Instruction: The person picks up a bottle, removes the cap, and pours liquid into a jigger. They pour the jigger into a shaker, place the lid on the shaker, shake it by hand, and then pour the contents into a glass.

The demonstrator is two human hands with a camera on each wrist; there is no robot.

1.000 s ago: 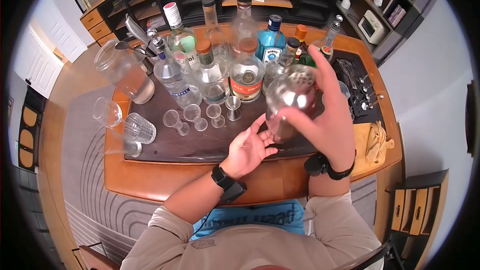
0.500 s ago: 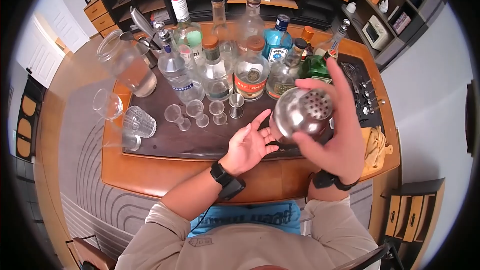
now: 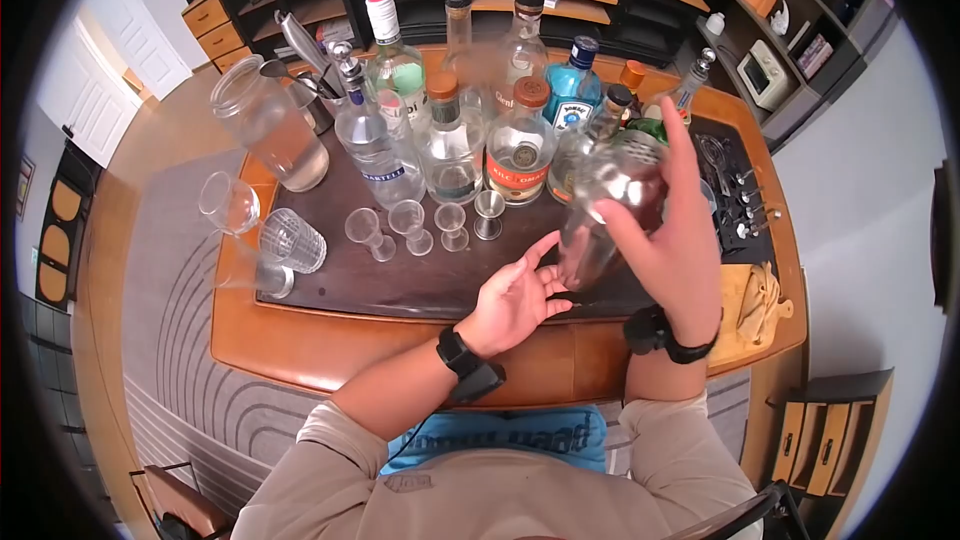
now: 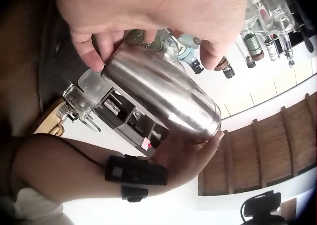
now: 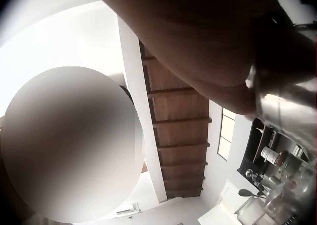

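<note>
A steel cocktail shaker [image 3: 600,215] is in the air over the front right of the dark table top, blurred and leaning. My right hand [image 3: 675,260] grips its upper part, thumb on the near side and fingers round the far side. Its perforated strainer top [image 3: 640,148] is uncovered. At the lower end my left hand [image 3: 515,305] is palm up with fingers loosely spread, fingertips right at the base. In the left wrist view the shaker body [image 4: 163,91] stretches from the left fingers [image 4: 89,54] to the right hand [image 4: 183,150].
Several liquor bottles [image 3: 520,155] crowd the back of the table. Small stemmed glasses [image 3: 408,225] and a metal jigger [image 3: 489,215] line up before them. At left are a glass jar [image 3: 270,130] and a cut-glass tumbler [image 3: 293,240]. A cloth [image 3: 757,310] lies on a wooden board [image 3: 735,305] at right.
Half a second ago the shaker's strainer top tipped towards me; now it has swung back more upright, as it was a second ago. The right hand keeps its grip; the left stays low.
</note>
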